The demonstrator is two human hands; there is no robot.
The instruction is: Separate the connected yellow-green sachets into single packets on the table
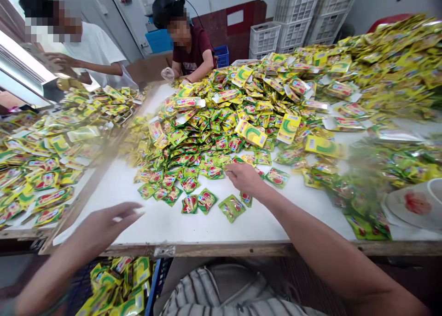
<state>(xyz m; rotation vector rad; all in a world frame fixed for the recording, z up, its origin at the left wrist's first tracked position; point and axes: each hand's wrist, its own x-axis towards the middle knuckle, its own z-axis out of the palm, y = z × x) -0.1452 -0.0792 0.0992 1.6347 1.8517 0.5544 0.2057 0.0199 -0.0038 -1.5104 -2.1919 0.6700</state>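
Observation:
My left hand (pixel 107 224) hovers over the near left part of the white tabletop (pixel 162 231), slightly blurred. Its thumb and fingers are apart with nothing between them. At the near edge of the heap, my right hand (pixel 244 179) is curled closed over small green sachets; what its fingers hold, if anything, is hidden. A green sachet (pixel 231 208) lies flat just in front of that hand. Two more sachets, a left one (pixel 189 204) and a right one (pixel 207 200), lie side by side between my hands.
A large heap of sachets and flat yellow boxes (pixel 289 128) covers the table's far side. A wooden strip (pixel 100 173) divides off another heap at left. Below stands a blue crate (pixel 159 279) of boxes. A white tub (pixel 414 203) lies right. Two people work opposite.

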